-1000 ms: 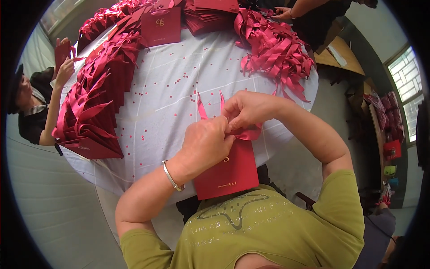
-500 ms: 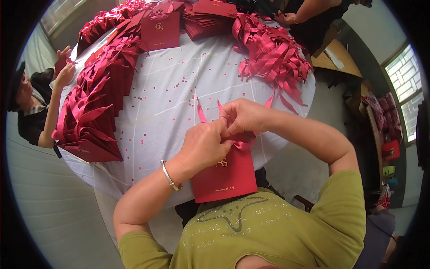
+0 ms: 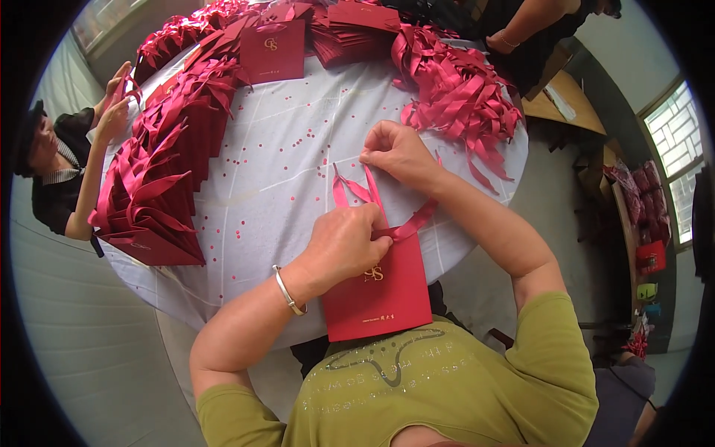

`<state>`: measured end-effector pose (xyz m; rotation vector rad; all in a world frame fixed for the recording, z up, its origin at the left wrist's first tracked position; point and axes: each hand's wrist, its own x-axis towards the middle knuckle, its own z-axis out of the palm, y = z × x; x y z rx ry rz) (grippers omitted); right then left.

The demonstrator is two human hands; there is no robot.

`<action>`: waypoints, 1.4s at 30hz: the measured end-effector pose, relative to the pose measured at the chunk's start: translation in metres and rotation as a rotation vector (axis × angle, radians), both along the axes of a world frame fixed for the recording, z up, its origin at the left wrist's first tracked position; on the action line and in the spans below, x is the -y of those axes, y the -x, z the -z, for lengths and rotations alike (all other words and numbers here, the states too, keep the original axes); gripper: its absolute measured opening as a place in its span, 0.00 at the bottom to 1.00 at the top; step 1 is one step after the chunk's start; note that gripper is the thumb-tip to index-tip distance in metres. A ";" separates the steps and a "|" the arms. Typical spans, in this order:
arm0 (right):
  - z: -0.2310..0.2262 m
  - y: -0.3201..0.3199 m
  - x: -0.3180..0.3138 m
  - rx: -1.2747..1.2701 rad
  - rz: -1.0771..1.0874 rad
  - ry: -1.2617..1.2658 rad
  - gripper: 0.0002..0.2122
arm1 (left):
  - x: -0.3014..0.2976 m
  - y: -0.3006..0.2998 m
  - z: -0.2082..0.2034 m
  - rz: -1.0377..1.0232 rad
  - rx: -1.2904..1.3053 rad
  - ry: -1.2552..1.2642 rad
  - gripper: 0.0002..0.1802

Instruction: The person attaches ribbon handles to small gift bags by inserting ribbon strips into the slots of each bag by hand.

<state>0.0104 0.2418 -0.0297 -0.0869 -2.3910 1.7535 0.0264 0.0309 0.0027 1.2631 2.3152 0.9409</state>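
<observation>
**Red rectangular paper bag (image 3: pixel 376 305) at the near table edge, its ribbon in the left hand (image 3: pixel 346 235)**

The bag lies flat-faced in front of the person, its lower edge close against an olive-green short-sleeved shirt (image 3: pixel 447 380). The left fingers and thumb are clamped on a glossy pink-red ribbon (image 3: pixel 413 222) at the bag's top; one length runs rightward beneath the right forearm. The right hand (image 3: pixel 401 155) is raised beyond the bag, fingers bunched near the tip of a standing strand; whether they pinch it I cannot tell. A silver-coloured bangle (image 3: pixel 287 289) circles the left wrist.

Beyond, small red dots (image 3: pixel 301 141) are scattered over a white tablecloth (image 3: pixel 257 197). A dense row of red ribboned bags (image 3: pixel 153 246) lines the left side; a loose heap of pink-red ribbons (image 3: pixel 462 97) lies at the far right. A co-worker (image 3: pixel 59 201) in black sits at the left, both hands raised around something red.
</observation>
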 end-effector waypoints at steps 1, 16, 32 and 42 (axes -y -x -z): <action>0.000 0.000 0.001 0.000 0.000 0.001 0.07 | 0.000 0.000 0.002 0.000 0.000 0.001 0.13; -0.033 -0.007 0.025 0.113 -0.122 -0.300 0.13 | 0.004 -0.002 0.009 0.051 -0.040 -0.124 0.09; -0.028 -0.011 0.003 0.246 0.038 -0.047 0.10 | 0.004 -0.001 0.011 0.061 -0.067 -0.114 0.10; -0.001 -0.006 0.010 -0.102 -0.010 -0.175 0.05 | 0.003 -0.003 0.012 0.062 -0.072 -0.098 0.10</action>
